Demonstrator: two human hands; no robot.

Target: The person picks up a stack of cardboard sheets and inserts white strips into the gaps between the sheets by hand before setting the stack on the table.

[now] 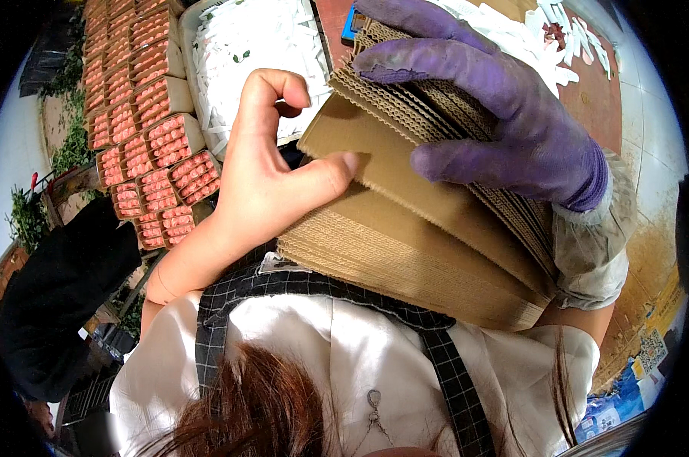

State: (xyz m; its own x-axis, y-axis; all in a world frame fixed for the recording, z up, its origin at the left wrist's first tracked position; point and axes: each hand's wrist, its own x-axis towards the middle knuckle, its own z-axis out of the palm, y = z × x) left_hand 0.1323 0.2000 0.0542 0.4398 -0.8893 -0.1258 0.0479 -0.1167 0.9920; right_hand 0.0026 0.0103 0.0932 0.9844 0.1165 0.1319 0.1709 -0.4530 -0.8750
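A thick stack of brown corrugated cardboard sheets (pixel 428 199) leans against my front, its sheets fanned into a few bundles. My right hand (pixel 497 114), in a worn purple glove, grips the upper bundle. Its fingers reach over the far edges and its thumb presses on the flat face. My left hand (pixel 272 152) is bare. Its thumb lies on the sheets at the gap between two bundles. The index finger curls apart from the thumb, clear of the cardboard, and the other left fingers are mostly hidden.
Open cardboard boxes of pinkish-red rounded items (pixel 158 95) stand in rows at left. A bin of white strips (pixel 257 49) lies beyond my left hand. More white pieces (pixel 573 38) lie on the reddish tabletop (pixel 599 110). A dark-clothed person (pixel 63 297) is at lower left.
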